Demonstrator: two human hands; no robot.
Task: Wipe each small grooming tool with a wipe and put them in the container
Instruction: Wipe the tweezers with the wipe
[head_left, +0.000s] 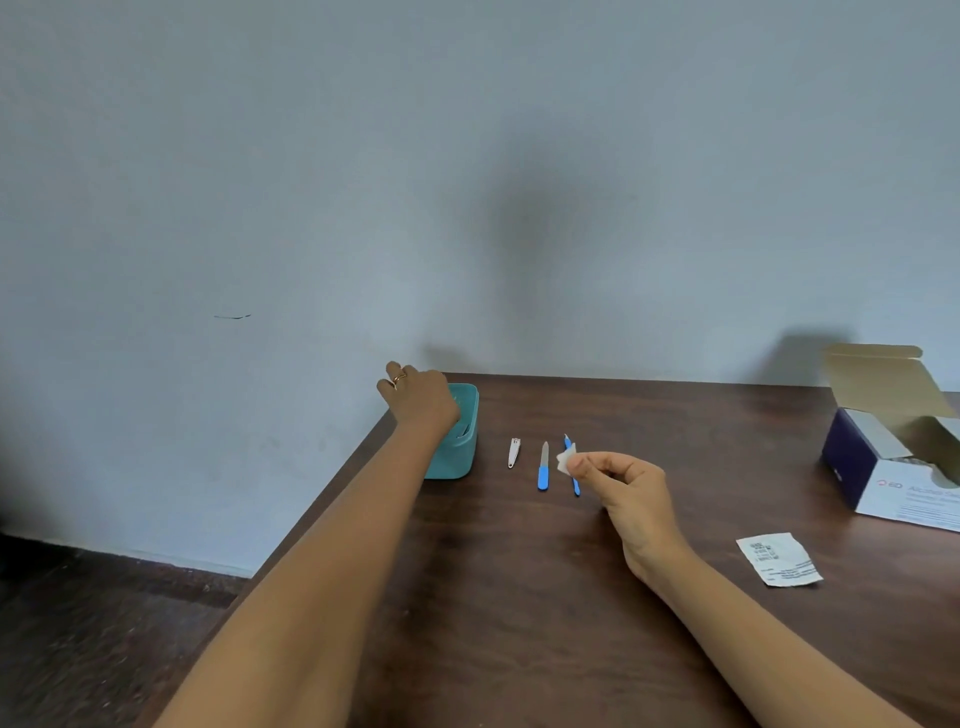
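Note:
A teal container (464, 457) stands near the table's far left corner. My left hand (418, 400) hovers over it with the fingers bent down; its fingertips are hidden, and a dark tool lies inside the container beneath it. My right hand (631, 499) pinches a small white wipe (565, 461) between thumb and fingers. On the table between the hands lie a silver nail clipper (514, 453), a nail file with a blue handle (543, 467) and a thin blue tool (575, 486). The wipe partly covers the thin blue tool.
An open cardboard box of alcohol wipes (878, 467) stands at the right edge of the dark wooden table (519, 597). A torn white wrapper (779, 558) lies in front of it. The table's left edge runs diagonally beside my left arm; a wall stands behind.

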